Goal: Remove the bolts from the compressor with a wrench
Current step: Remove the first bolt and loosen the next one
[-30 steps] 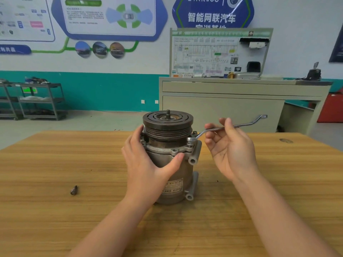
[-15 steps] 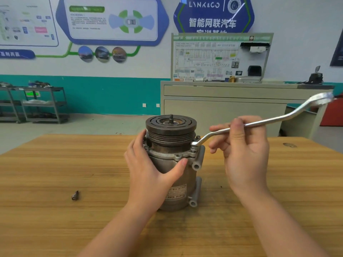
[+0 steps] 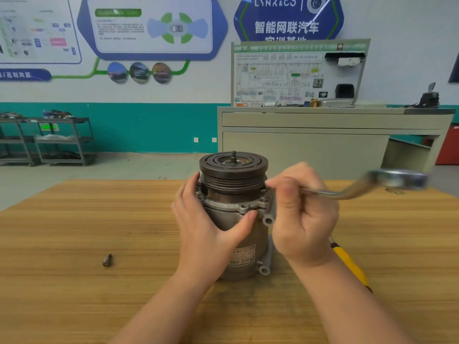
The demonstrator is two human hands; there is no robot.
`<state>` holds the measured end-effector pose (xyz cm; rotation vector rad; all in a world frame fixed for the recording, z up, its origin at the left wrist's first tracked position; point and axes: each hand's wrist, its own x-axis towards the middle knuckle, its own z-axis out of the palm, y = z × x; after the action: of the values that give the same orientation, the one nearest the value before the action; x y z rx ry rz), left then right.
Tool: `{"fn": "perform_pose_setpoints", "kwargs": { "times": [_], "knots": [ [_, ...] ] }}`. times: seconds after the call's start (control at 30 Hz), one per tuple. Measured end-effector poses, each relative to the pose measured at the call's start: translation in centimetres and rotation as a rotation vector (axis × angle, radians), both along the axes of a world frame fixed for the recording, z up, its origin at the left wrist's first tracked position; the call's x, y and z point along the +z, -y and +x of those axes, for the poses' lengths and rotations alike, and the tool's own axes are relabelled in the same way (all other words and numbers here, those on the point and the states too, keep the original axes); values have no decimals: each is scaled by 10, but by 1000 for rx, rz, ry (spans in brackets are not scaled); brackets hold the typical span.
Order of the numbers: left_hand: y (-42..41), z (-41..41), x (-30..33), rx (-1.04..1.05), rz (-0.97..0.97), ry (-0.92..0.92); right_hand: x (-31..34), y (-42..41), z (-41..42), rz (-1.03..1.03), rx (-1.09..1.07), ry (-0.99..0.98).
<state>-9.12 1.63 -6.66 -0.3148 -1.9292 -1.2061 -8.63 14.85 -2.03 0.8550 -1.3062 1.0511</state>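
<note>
Since half a second ago the wrench [image 3: 372,186] is swinging nearer the camera, its free end blurring to the right of the compressor [image 3: 233,214]; a removed bolt [image 3: 107,260] is lying well to the compressor's left on the table [image 3: 62,244]; the left hand [image 3: 206,227] is wrapping the compressor's body, probably bracing it against the turning; the right hand [image 3: 301,214] is curling tightly round the wrench shank beside the compressor's flange; a yellow-handled tool [image 3: 350,266] is lying right of the compressor.
</note>
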Motion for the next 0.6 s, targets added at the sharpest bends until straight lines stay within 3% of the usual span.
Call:
{"fn": "perform_pose_setpoints", "kwargs": {
  "times": [0.2, 0.33, 0.47, 0.6],
  "knots": [
    [0, -1, 0, -4, -2, -8, -2, -2, 4, -389, 212, 153],
    [1, 0, 1, -18, 1, 13, 5, -13, -4, -650, 427, 533],
    [1, 1, 1, -22, 3, 21, 12, -31, -17, -757, 791, 936],
    [1, 4, 3, -28, -7, 44, 11, -33, -17, -800, 983, 936]
  ]
}}
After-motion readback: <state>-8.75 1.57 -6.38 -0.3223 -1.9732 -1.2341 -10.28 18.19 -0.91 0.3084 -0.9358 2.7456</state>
